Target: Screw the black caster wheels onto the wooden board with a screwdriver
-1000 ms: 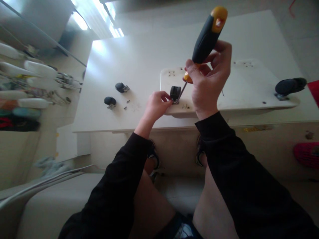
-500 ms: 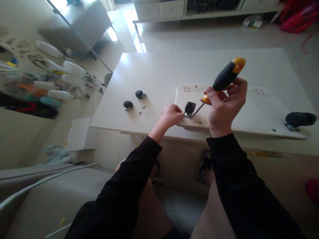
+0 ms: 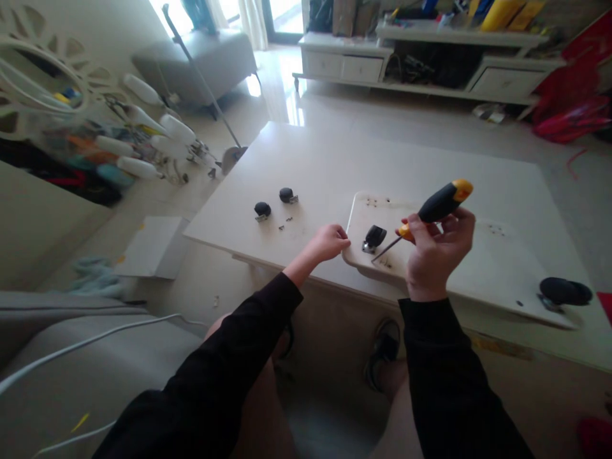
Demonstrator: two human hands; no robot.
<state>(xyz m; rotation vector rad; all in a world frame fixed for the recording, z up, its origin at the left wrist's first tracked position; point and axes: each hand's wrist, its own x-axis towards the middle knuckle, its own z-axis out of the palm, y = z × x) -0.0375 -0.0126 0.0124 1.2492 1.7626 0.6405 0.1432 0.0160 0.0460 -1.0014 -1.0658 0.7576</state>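
My right hand [image 3: 437, 255] is wrapped around a black-and-yellow screwdriver [image 3: 442, 202], held at a slant. Its tip points down at the white board [image 3: 447, 287], beside a black caster wheel [image 3: 375, 238] with a metal plate. Whether the tip touches anything is unclear. At the board's left edge is my left hand [image 3: 329, 242], its fingers curled and pinched together; anything inside them is hidden. Small screws [image 3: 384, 262] lie on the board near the screwdriver tip. Another caster [image 3: 564, 291] stands at the board's right end.
The board lies on a white table [image 3: 306, 159]. Left of it are two loose casters, one nearer [image 3: 262, 210] and one farther [image 3: 287, 195], with small screws [image 3: 289, 219] close by. A grey seat [image 3: 134, 363] is at my left, and a white box [image 3: 153, 247] rests on the floor.
The view has tilted up, showing more of the room. My left hand has drawn leftward off the near caster to the board's edge. My right hand still holds the screwdriver beside that caster.
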